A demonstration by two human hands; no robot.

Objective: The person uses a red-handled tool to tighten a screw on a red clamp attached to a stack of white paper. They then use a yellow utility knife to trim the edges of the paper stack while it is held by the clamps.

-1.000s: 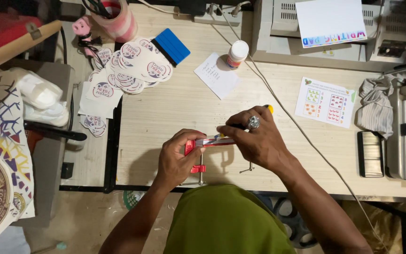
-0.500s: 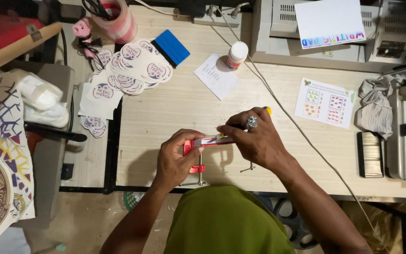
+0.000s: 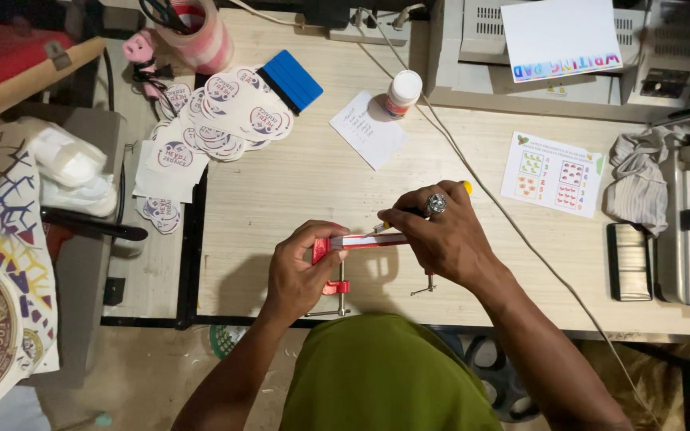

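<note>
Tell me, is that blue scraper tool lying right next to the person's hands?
No, the blue scraper lies far up the table by the round stickers, apart from both hands.

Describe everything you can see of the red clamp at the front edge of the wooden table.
The red clamp sits at the table's near edge. It has red jaws and a thin metal screw with a crossbar handle at the bottom. It looks like painted metal. A narrow red-and-white strip lies across its top. The left hand wraps around its upper end; the right hand, wearing a ring, rests on the strip and holds a yellow-ended tool.
</note>
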